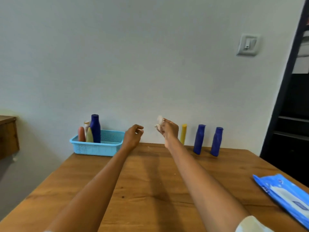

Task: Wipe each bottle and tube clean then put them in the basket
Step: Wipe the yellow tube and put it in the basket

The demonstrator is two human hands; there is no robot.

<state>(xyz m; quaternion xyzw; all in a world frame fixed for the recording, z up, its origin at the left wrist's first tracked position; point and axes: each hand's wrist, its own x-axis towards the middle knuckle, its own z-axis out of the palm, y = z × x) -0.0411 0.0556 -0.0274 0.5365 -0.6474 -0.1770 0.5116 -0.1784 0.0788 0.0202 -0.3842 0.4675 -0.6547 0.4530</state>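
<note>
A light blue basket sits at the table's far left and holds a tall blue bottle, a yellowish tube, a pink tube and a white bottle, all upright. A yellow tube and two blue bottles stand by the wall on the right. My left hand hovers just right of the basket, fingers loosely curled, holding nothing. My right hand grips a crumpled white wipe in the air, left of the yellow tube.
A blue pack of wipes lies at the table's right front edge. The wooden table meets a pale wall at the back. A dark shelf unit stands to the right, and a wooden cabinet to the left.
</note>
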